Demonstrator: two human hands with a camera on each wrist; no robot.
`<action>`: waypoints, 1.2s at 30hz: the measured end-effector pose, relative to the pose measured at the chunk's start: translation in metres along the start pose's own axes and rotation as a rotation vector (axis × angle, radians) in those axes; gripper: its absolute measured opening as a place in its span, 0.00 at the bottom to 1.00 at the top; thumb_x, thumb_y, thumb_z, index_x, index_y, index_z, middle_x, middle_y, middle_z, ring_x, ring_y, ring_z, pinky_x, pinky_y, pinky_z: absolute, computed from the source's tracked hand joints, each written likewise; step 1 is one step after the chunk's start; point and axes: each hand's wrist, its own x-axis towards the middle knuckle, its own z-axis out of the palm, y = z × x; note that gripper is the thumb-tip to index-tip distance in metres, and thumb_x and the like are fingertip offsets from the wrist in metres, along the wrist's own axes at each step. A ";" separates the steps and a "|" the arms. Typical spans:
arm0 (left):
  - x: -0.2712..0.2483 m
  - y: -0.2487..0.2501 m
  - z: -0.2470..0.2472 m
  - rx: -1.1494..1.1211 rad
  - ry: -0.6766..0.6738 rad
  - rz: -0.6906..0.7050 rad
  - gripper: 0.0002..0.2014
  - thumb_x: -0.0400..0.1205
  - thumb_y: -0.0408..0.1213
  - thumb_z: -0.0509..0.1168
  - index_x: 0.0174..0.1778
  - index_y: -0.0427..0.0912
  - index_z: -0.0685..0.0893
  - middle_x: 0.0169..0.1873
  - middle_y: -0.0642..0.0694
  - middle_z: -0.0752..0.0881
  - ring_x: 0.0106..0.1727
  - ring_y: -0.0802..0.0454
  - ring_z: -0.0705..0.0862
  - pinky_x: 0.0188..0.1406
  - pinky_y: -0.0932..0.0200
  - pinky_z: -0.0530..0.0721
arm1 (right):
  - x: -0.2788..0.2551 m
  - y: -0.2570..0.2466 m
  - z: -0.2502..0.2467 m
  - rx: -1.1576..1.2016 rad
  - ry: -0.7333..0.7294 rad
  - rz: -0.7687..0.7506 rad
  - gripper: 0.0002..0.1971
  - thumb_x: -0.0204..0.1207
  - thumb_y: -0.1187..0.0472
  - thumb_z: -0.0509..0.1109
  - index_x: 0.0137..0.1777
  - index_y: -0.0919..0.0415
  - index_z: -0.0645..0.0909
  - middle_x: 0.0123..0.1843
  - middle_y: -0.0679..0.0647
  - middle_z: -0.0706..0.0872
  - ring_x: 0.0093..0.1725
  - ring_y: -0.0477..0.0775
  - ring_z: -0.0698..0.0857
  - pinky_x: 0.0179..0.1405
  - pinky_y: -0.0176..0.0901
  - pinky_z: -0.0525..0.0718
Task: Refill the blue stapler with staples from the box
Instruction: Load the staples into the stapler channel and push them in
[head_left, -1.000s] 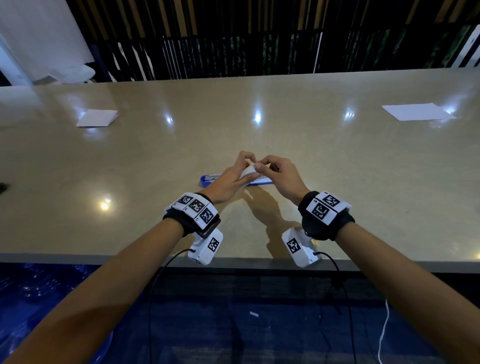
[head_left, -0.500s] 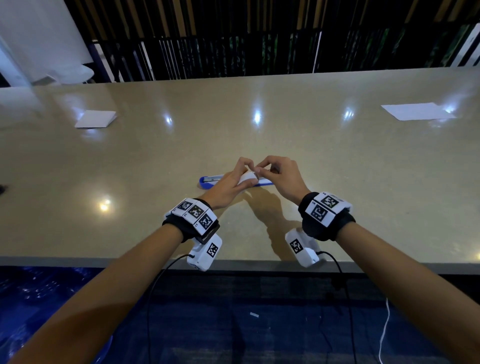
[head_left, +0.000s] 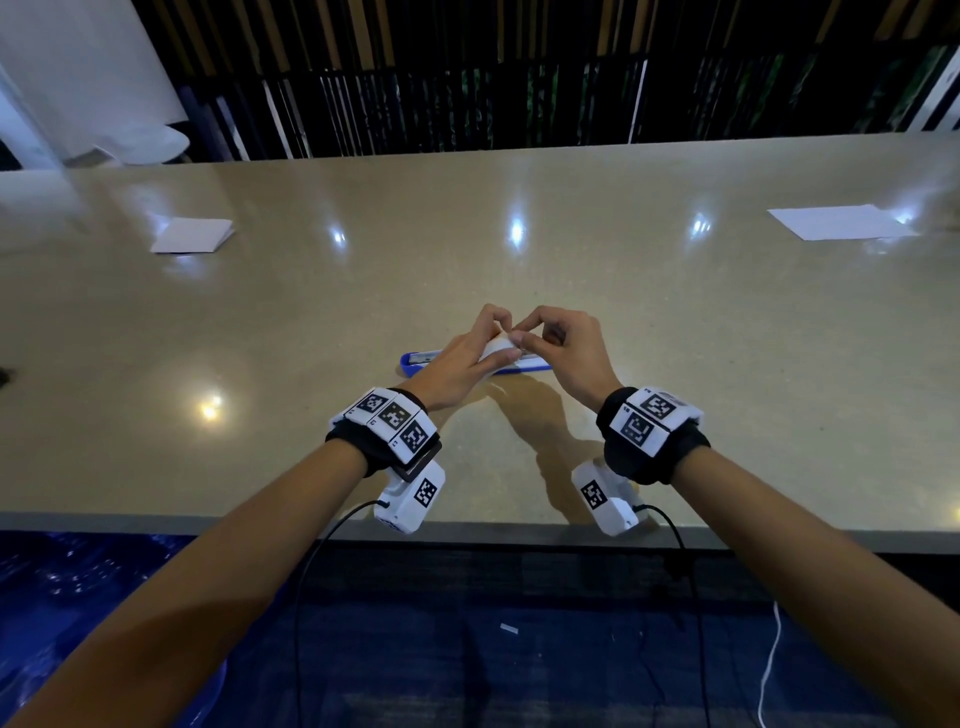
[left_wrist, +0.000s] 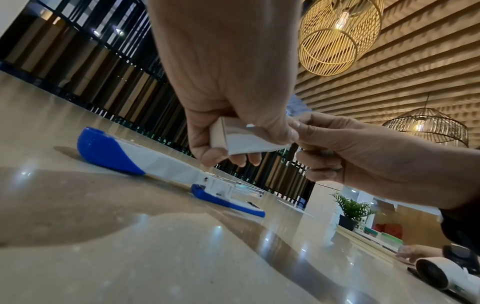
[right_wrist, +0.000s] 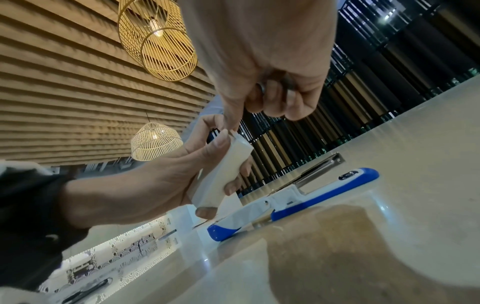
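While the head view looks down: a glossy beige tabletop (head_left: 623, 291) fills the middle of the frame, and both hands meet just below centre.
Surroundings: a folded white paper (head_left: 191, 235) lies at the left of the frame, a flat white sheet (head_left: 841, 222) at the upper right, both well apart from the action. Wicker lamps (left_wrist: 335, 35) hang at the top of the wrist views.
Blue stapler (head_left: 415, 362): lying on the tabletop, swung fully open and flat, just beyond the hands in the head view. In the left wrist view the blue-and-white top arm (left_wrist: 135, 158) stretches to the left of the frame and the base (left_wrist: 228, 200) runs toward the centre; the metal staple channel (right_wrist: 319, 166) shows in the right wrist view.
In the way: from above, the hands cover the stapler's middle, so only its blue ends peek out on either side.
Box (left_wrist: 241, 139): small and white, held up off the tabletop, above the stapler.
Left hand (head_left: 460, 358): fingers curled round the box, thumb on one face, fingers underneath, a firm grip.
Right hand (head_left: 563, 348): thumb and forefinger pinched together at the box's upper end (right_wrist: 237, 136), the other fingers curled in; what sits between those fingertips I cannot tell.
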 end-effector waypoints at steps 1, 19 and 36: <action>0.001 -0.001 0.000 -0.007 0.001 0.001 0.14 0.86 0.46 0.57 0.61 0.51 0.59 0.54 0.34 0.83 0.51 0.39 0.86 0.52 0.47 0.85 | 0.000 0.000 0.001 0.016 -0.010 0.020 0.07 0.75 0.60 0.73 0.41 0.64 0.87 0.20 0.46 0.68 0.20 0.43 0.65 0.23 0.27 0.64; -0.018 0.002 0.022 0.184 -0.263 -0.119 0.08 0.85 0.42 0.60 0.58 0.49 0.69 0.57 0.40 0.79 0.52 0.47 0.78 0.53 0.52 0.78 | 0.005 0.021 -0.020 0.089 -0.174 0.641 0.08 0.75 0.60 0.49 0.34 0.53 0.60 0.30 0.52 0.64 0.24 0.49 0.60 0.21 0.37 0.59; 0.032 0.025 0.020 -0.136 0.246 -0.251 0.14 0.84 0.37 0.64 0.56 0.29 0.83 0.51 0.32 0.88 0.45 0.49 0.84 0.41 0.68 0.81 | 0.004 0.029 -0.025 -0.094 -0.157 0.140 0.37 0.80 0.73 0.63 0.83 0.65 0.46 0.55 0.67 0.89 0.52 0.61 0.87 0.49 0.27 0.78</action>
